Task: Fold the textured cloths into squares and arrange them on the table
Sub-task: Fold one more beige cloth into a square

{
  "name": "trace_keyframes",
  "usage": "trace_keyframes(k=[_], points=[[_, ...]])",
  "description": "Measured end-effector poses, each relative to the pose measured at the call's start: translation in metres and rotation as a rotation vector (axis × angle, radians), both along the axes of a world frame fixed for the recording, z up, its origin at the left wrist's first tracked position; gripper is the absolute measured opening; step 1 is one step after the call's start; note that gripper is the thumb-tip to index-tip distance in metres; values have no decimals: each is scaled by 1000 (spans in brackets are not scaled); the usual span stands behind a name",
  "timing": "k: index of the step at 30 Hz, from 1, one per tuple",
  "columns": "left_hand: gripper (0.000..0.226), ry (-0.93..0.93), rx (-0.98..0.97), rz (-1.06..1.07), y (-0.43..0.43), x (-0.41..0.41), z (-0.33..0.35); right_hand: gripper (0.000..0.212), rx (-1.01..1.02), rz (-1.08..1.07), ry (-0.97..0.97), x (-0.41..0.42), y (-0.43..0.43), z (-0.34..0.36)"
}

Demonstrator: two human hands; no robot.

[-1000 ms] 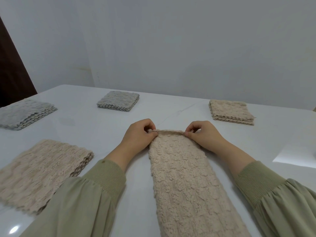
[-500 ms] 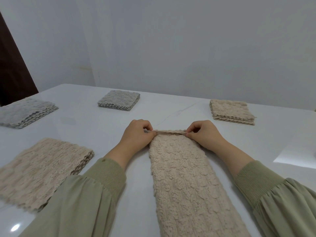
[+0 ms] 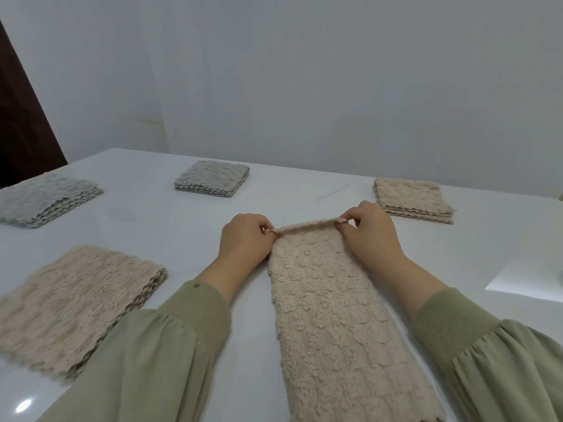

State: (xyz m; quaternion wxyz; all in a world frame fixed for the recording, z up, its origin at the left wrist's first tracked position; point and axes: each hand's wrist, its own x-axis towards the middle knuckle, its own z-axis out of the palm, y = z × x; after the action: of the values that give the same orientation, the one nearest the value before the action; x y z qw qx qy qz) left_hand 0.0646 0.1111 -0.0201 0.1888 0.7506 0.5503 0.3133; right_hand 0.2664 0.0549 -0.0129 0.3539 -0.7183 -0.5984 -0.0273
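Observation:
A long beige textured cloth (image 3: 329,315) lies folded into a narrow strip down the middle of the white table (image 3: 189,233), running off the bottom of the view. My left hand (image 3: 246,239) pinches its far left corner. My right hand (image 3: 370,236) pinches the far right corner, slightly raised off the table. A folded beige square (image 3: 412,199) sits at the far right. A folded grey square (image 3: 213,178) sits at the far centre-left.
A stack of grey cloths (image 3: 45,199) lies at the left edge. A stack of beige cloths (image 3: 70,303) lies near left, close to my left sleeve. A grey wall stands behind the table, with a dark door (image 3: 21,126) at the far left.
The far edge of the strip has lifted a little, more on the right side, with both hands still pinching its corners. The view has shifted slightly.

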Motion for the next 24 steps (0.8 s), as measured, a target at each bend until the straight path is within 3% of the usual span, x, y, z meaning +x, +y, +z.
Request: trace_keyframes(k=[5, 10, 13, 19, 24], points=[[9, -315, 388, 107, -14, 12, 10, 14, 312, -47, 176, -11, -8, 8], [16, -421, 482, 50, -25, 14, 6, 25, 424, -62, 270, -21, -25, 10], [17, -485, 373, 6, -39, 9, 6, 28, 435, -17, 314, -26, -39, 8], [14, -764, -3, -53, -84, -10, 16, 23, 360, 30, 652, -40, -87, 13], [19, -789, -391, -78, -108, -29, 16, 21, 256, -54, 739, -49, -124, 8]])
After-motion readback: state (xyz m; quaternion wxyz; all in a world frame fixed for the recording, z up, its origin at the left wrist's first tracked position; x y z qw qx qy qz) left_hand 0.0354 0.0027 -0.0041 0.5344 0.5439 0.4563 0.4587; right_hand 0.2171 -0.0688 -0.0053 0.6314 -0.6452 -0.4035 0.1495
